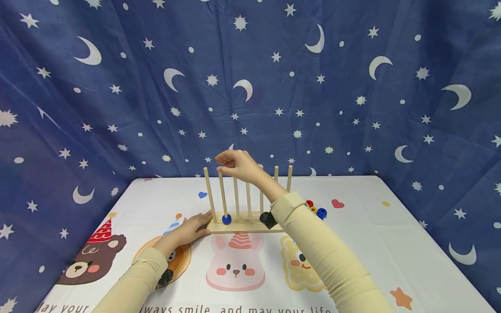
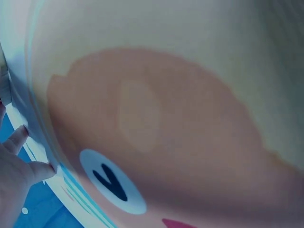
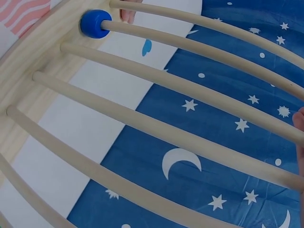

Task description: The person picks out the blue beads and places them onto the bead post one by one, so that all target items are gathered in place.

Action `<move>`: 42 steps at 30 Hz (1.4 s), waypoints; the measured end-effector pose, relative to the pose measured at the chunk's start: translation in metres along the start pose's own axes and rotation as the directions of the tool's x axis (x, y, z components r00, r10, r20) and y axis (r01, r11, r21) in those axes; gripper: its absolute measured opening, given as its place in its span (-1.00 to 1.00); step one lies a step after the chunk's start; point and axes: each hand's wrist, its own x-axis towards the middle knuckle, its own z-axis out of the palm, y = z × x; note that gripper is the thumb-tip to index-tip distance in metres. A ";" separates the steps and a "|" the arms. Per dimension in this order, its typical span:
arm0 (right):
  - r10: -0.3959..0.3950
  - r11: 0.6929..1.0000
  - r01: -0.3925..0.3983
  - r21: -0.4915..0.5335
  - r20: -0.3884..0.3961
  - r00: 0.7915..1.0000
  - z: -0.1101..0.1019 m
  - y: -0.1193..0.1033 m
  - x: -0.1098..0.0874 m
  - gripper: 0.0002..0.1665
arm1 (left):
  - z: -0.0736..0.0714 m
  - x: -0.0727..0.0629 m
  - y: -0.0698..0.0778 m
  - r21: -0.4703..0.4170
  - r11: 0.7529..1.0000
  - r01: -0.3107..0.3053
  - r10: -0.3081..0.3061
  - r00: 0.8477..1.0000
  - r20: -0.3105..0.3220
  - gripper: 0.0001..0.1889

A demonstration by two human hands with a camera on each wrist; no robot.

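Observation:
A wooden stand [image 1: 244, 227] has a flat base and a row of several upright pegs. Low on its second peg [image 1: 223, 193] from the left sits a blue bead [image 1: 226, 219], also visible in the right wrist view as a blue ring-shaped bead [image 3: 95, 23]. My left hand [image 1: 189, 231] touches the left end of the base with extended fingers; in the left wrist view that hand [image 2: 19, 175] shows at the left edge. Over the top of the second peg hovers my right hand [image 1: 242, 166], thumb and fingers apart, nothing visible between them.
Beyond the right forearm lie loose beads: a red one [image 1: 309, 203], a yellow one [image 1: 314, 210] and a blue one [image 1: 322, 212]. The forearm partly hides the pile and the stand's right end. A blue curtain [image 1: 250, 126] hangs behind the white printed tablecloth [image 1: 352, 243].

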 end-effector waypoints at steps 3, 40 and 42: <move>-0.001 1.000 0.001 0.006 -0.005 1.000 0.000 -0.001 0.000 -0.59 | 0.000 -0.001 0.001 -0.015 0.999 0.037 -0.037 0.999 0.010 -0.39; -0.192 0.973 0.209 0.096 -0.156 0.969 -0.026 0.006 -0.079 -0.66 | -0.003 0.005 -0.003 0.015 1.000 -0.007 0.007 1.000 0.007 -0.43; -0.185 0.975 0.202 0.094 -0.159 0.970 -0.031 0.011 -0.089 -0.65 | -0.002 0.002 -0.002 0.019 1.000 0.000 0.000 1.000 0.009 -0.43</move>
